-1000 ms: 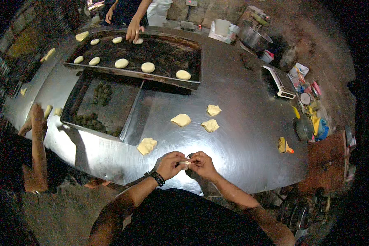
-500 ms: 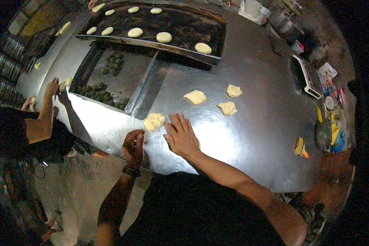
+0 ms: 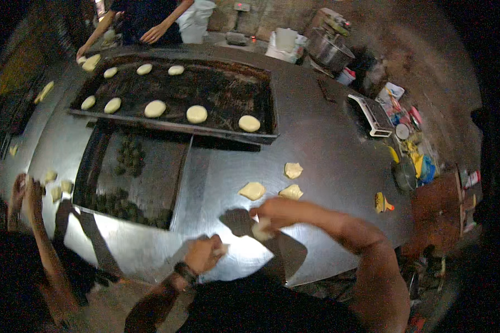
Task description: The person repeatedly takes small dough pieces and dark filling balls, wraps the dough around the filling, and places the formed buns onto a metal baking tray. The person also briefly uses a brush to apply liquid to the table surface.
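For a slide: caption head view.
Right hand with pale dough lump at metal table, dark tray of dough rounds beyond.

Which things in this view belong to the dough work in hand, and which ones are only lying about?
Probably part of the work:
- pale lump at the right hand
- three flattened dough pieces
- dark balls
- pale rounds

Apparently just lying about:
- yellow-and-orange object
- blue and yellow clutter

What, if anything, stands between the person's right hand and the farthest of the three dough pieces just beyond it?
One dough piece lies between the right hand and the farthest piece; the third piece sits off to the left.
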`<state>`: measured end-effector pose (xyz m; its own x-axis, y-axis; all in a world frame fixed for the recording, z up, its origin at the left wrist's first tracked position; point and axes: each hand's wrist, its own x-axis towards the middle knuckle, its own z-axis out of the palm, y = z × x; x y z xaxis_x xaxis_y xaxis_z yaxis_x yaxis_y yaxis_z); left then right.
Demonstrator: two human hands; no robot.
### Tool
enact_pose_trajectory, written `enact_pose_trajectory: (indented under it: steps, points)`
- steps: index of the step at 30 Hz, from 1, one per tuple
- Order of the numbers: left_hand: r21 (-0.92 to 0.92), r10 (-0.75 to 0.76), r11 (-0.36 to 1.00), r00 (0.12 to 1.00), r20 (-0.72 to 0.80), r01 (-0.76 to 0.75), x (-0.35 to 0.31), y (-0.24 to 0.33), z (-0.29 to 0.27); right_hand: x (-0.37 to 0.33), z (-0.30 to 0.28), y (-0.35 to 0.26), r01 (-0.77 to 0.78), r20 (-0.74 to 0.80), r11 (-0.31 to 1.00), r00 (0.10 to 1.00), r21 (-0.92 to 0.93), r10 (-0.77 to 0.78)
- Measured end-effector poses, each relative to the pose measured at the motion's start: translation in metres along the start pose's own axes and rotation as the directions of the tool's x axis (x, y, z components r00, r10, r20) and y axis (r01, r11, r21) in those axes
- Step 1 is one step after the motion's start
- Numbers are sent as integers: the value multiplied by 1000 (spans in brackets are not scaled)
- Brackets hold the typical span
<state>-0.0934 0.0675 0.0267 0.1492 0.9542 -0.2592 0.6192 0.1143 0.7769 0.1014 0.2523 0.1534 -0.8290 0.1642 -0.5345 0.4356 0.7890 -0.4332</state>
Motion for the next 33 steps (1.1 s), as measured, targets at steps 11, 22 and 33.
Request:
enact_pose_trajectory:
  steps: [11,22,33]
  points:
    - [-943,21,-62,945,328,328,-18,-18,-7,146,-193,216,-607,-978,781,25,149,207]
    - [-252,-66,919,513,-856,-302,23,44,-34,55,50,-38,466,-553,399,823,790,133]
    - [378,-115,777,705,-700,503,-36,14,72,2,153,-43,311,-428,924,820,-223,-379]
